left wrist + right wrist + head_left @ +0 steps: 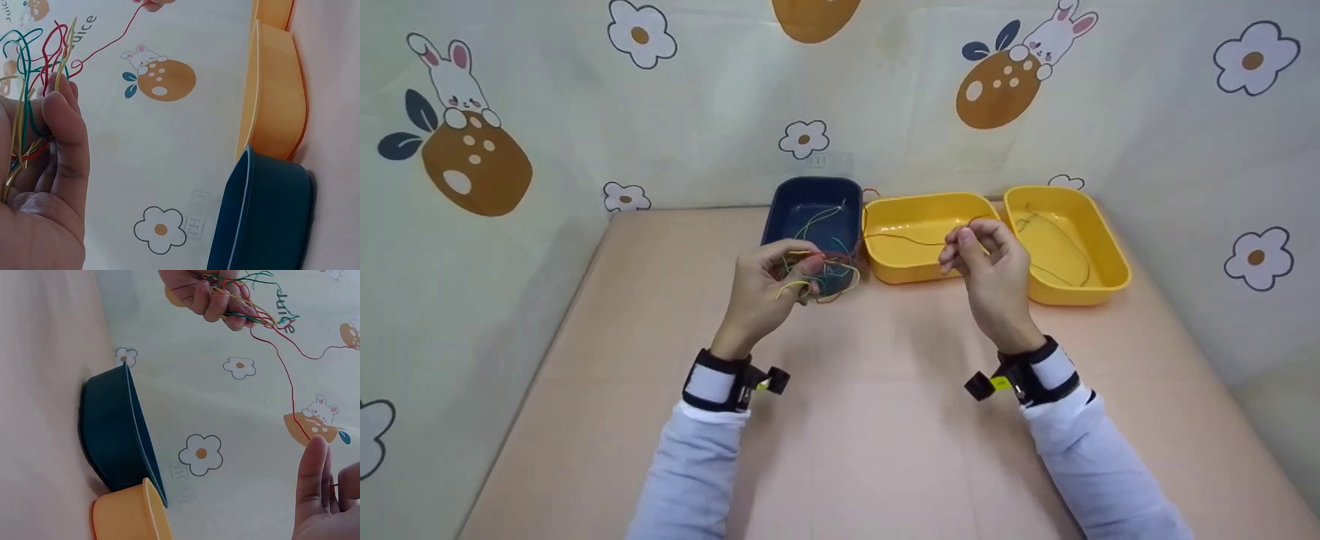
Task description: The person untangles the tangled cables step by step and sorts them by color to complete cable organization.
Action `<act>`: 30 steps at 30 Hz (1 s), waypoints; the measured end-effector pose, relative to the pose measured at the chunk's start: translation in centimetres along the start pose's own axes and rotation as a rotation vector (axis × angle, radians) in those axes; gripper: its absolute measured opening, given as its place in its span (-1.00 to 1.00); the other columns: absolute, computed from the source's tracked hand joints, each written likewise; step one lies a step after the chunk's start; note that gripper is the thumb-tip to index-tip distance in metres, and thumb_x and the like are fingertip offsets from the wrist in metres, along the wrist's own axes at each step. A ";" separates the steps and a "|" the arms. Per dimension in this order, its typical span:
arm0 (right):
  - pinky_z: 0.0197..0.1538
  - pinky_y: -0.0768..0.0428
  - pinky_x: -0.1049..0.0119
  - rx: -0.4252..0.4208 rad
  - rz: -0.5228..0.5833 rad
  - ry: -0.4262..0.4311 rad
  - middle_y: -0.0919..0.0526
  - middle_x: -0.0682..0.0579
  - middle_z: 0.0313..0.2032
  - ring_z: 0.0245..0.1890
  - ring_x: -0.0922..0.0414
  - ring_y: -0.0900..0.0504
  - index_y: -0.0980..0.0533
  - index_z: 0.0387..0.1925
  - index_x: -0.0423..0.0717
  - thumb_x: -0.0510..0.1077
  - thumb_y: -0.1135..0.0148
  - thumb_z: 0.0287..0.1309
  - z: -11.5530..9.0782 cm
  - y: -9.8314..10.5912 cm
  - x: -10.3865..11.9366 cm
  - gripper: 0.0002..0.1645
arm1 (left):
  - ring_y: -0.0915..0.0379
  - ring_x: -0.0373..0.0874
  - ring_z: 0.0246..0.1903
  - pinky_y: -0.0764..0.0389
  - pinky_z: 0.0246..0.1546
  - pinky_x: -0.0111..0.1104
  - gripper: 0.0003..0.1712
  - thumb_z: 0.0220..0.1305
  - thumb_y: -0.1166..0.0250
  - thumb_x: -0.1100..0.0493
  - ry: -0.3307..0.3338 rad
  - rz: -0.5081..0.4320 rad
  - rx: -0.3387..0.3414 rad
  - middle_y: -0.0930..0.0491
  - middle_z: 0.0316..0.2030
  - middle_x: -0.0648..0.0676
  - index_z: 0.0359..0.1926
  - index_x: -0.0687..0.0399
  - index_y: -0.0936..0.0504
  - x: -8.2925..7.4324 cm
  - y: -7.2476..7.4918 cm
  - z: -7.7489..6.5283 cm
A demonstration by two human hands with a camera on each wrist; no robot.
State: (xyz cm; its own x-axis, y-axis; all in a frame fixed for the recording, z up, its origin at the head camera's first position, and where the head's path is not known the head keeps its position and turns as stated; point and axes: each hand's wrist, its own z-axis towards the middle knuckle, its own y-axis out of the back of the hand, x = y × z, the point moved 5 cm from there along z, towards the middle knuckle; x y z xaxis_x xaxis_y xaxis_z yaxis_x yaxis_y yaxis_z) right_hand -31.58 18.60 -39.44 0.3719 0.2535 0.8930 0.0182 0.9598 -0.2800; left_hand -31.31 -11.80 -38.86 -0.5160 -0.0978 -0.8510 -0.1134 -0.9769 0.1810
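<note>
My left hand (761, 292) holds a loose tangle of red, green and yellow strings (264, 316) between thumb and fingers, in front of the dark blue bin (780, 214). Loops and loose ends stick out past the fingertips. From this tangle one red string (112, 44) runs across to my right hand (997, 277), which pinches it between thumb and fingers in front of the yellow bins. The red string (292, 391) hangs in a slack curve between the hands. A second red strand trails off to the side in the right wrist view.
Beside the blue bin stands a middle yellow bin (930, 270). A right yellow bin (1114, 262) has thin greenish-yellow string (1086, 262) lying in it. All three bins are at the table's back edge, before a patterned wall cloth (720, 112). Pale tabletop (870, 420) spreads below the hands.
</note>
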 end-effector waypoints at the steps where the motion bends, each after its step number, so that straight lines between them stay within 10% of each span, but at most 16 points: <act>1: -0.13 -0.85 0.36 -0.020 0.047 -0.017 -0.71 -0.10 -0.11 -0.25 0.12 -0.76 -0.49 0.05 -0.24 -0.32 -0.14 0.71 0.2 0.2 0.0 -0.95 | -0.71 -0.28 -0.50 -0.71 -0.49 -0.52 -0.87 0.55 -0.44 0.33 0.003 -0.002 -0.005 -0.78 -0.22 0.42 -0.02 0.37 -0.80 0.1 0.1 0.0; 9: -0.06 -0.84 0.39 -0.115 0.325 -0.100 -0.73 -0.06 -0.14 -0.20 0.12 -0.78 -0.53 -0.05 -0.24 -0.31 -0.19 0.67 1.0 1.4 0.0 -0.96 | -0.73 -0.27 -0.51 -0.72 -0.49 -0.50 -0.85 0.54 -0.46 0.29 0.021 0.001 0.008 -0.81 -0.23 0.37 -0.03 0.34 -0.82 0.4 0.4 0.0; 20: -0.14 -0.90 0.30 -0.147 -0.050 0.151 -0.76 -0.16 -0.12 -0.30 0.06 -0.85 -0.59 0.03 -0.38 -0.31 -0.37 0.57 1.9 3.9 1.9 -0.82 | -0.77 -0.22 -0.45 -0.81 -0.43 -0.44 -0.82 0.53 -0.49 0.24 0.099 0.004 0.034 -0.86 -0.13 0.28 0.03 0.27 -0.84 0.9 0.5 0.0; 30: -0.09 -0.89 0.36 -0.231 -0.233 0.043 -0.74 -0.13 -0.12 -0.28 0.06 -0.83 -0.59 0.10 -0.34 -0.20 -0.37 0.60 5.2 7.4 1.2 -0.73 | -0.77 -0.22 -0.44 -0.80 -0.38 -0.46 -0.82 0.54 -0.48 0.25 0.106 -0.028 0.000 -0.83 -0.13 0.29 0.04 0.27 -0.83 1.3 1.5 0.1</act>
State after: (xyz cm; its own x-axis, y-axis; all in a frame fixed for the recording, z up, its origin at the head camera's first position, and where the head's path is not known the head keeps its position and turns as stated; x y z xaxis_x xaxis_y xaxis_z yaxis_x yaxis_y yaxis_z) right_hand -35.80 26.58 -38.65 0.3720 0.0205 0.9280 0.3157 0.9373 -0.1473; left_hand -32.20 -13.34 -39.67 -0.4202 -0.0898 -0.9030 -0.1268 -0.9795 0.1564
